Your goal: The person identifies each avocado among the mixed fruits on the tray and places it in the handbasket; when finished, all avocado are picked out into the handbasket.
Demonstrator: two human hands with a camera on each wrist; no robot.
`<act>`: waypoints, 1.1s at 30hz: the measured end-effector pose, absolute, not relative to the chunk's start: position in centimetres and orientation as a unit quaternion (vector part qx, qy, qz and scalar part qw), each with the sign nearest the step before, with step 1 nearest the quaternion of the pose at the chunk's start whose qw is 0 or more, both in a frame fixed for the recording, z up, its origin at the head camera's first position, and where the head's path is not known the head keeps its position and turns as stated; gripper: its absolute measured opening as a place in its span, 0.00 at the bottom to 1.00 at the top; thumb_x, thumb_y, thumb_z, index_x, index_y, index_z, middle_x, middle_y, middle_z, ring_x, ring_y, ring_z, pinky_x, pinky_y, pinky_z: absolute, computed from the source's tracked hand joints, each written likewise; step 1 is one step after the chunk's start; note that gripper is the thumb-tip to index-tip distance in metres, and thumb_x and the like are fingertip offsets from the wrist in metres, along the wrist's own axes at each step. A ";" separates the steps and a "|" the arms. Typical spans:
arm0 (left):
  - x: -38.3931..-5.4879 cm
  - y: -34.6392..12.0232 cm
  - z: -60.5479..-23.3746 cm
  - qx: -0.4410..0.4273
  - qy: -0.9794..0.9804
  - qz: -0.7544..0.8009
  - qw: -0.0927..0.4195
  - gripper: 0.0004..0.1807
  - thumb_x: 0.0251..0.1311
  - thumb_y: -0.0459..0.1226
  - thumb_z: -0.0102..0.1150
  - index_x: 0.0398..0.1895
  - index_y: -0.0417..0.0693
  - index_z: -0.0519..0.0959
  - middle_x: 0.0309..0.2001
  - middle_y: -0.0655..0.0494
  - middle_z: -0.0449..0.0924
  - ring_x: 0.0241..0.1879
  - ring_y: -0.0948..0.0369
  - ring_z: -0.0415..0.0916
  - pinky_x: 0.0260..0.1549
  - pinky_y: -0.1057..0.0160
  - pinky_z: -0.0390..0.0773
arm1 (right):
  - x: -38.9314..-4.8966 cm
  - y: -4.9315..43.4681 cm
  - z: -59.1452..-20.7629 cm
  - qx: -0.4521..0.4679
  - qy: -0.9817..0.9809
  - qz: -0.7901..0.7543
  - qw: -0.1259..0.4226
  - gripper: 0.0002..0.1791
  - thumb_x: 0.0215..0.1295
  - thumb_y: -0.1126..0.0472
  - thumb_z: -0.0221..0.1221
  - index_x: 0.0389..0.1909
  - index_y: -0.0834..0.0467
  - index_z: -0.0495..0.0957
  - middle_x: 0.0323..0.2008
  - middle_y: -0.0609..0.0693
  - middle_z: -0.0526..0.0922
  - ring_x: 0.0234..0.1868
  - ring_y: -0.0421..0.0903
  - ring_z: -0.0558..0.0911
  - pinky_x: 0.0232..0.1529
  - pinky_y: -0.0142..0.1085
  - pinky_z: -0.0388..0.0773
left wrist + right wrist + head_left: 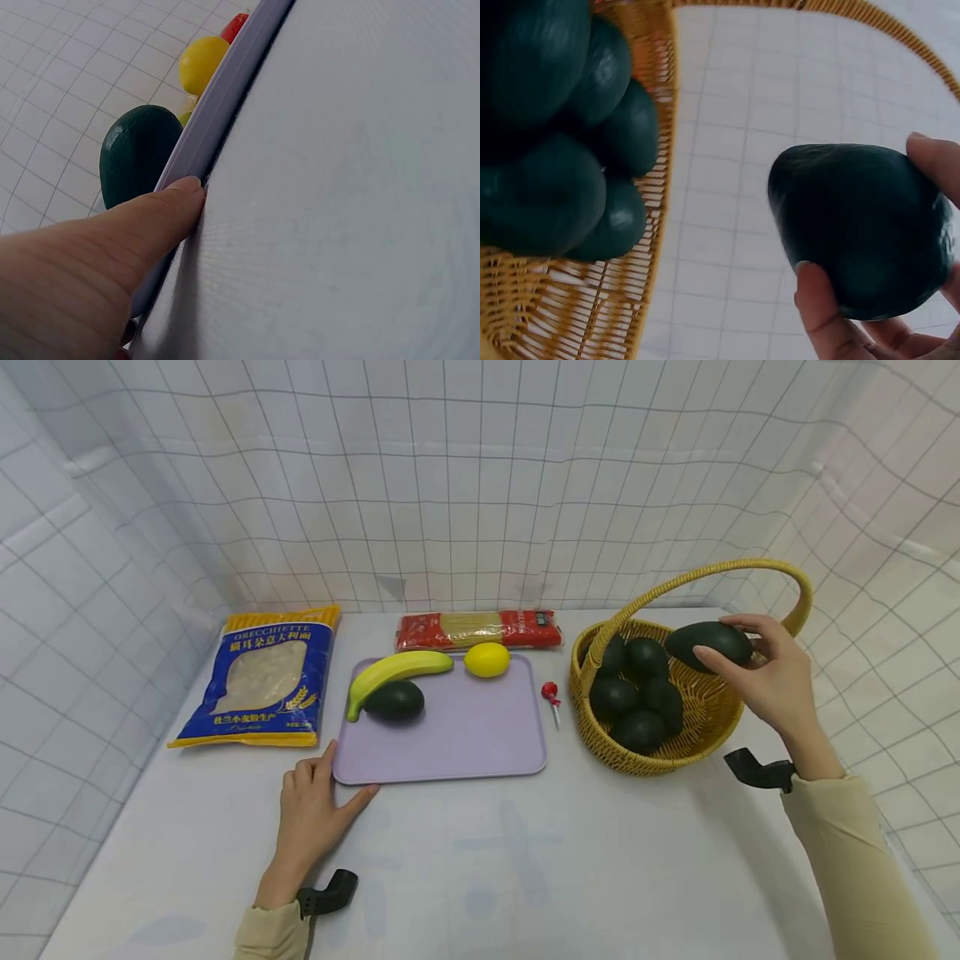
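My right hand [780, 681] grips a dark green avocado [708, 645] between thumb and fingers, above the right side of a wicker basket [645, 766]. Several more avocados [637, 731] lie in the basket, piled on its left side. At the front left corner of a lilac tray [465, 735], my left hand [311, 810] rests with thumb and index finger spread. Its thumb [176, 202] touches the tray's front rim in the left wrist view. On the tray lie a banana [405, 664], one avocado [395, 701] and a lemon [487, 660].
A blue and yellow bag of orecchiette [262, 677] lies left of the tray. Behind the tray is a red pack of long pasta [480, 630]. A red lollipop [551, 693] lies between tray and basket. The tall basket handle [697, 572] arches beside my right hand.
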State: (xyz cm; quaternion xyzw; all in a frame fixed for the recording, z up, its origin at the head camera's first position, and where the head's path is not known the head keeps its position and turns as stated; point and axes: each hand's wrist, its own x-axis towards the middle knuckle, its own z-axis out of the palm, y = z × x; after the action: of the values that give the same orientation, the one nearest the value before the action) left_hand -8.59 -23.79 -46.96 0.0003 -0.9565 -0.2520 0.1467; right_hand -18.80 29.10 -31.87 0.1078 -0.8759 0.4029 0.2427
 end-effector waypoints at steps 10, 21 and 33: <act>-8.5 -23.8 -47.1 0.000 -0.956 -0.254 0.149 0.49 0.47 0.47 0.72 0.67 0.29 0.60 0.49 0.32 0.62 0.43 0.41 0.57 0.41 0.47 0.58 | -21.4 30.4 -31.5 0.117 -0.942 0.298 0.098 0.28 0.56 0.49 0.67 0.55 0.57 0.76 0.52 0.57 0.75 0.47 0.56 0.72 0.39 0.46 0.67; -8.5 -23.8 -46.9 0.002 -0.956 -0.254 0.144 0.49 0.47 0.47 0.72 0.67 0.29 0.59 0.49 0.31 0.62 0.44 0.40 0.58 0.41 0.46 0.58 | -23.1 31.2 -32.3 0.145 -0.966 0.213 0.034 0.30 0.58 0.49 0.65 0.54 0.66 0.71 0.48 0.70 0.75 0.46 0.66 0.74 0.44 0.59 0.67; -8.4 -23.8 -47.1 -0.003 -0.955 -0.255 0.152 0.49 0.46 0.46 0.73 0.66 0.28 0.60 0.48 0.31 0.62 0.43 0.40 0.58 0.40 0.46 0.58 | -24.4 31.5 -33.7 0.176 -0.968 0.178 -0.023 0.26 0.61 0.51 0.63 0.52 0.66 0.74 0.45 0.65 0.77 0.46 0.62 0.74 0.46 0.57 0.67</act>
State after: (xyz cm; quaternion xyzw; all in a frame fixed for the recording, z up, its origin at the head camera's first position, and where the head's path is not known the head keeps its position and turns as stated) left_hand -8.45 -23.84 -47.07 -0.0034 -0.9549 -0.2550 0.1522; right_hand -24.37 31.55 -33.71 0.1763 -0.9679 0.1778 -0.0234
